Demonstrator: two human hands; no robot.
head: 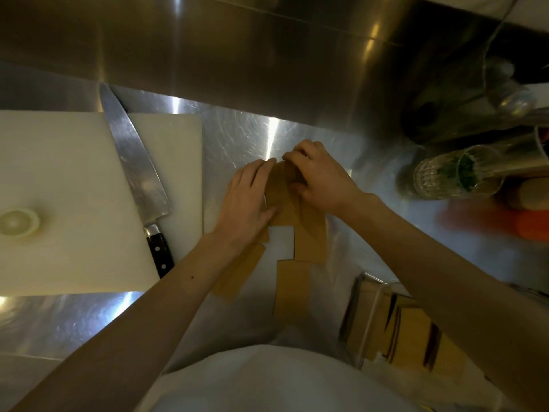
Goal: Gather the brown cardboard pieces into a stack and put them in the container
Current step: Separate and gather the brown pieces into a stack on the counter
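Several brown cardboard pieces (292,288) lie overlapping on the steel counter in the middle of the view. My left hand (249,200) rests flat on the far pieces, fingers pressing them down. My right hand (319,176) curls over the top of the same pieces (282,200), fingertips pinching their far edge. A clear container (371,319) stands at the lower right and holds more brown pieces upright; my right forearm covers part of it.
A white cutting board (59,179) lies at the left with a large knife (139,179) and an onion slice (17,223) on it. A glass with green herbs (457,175) lies at the right, orange objects (531,224) beside it.
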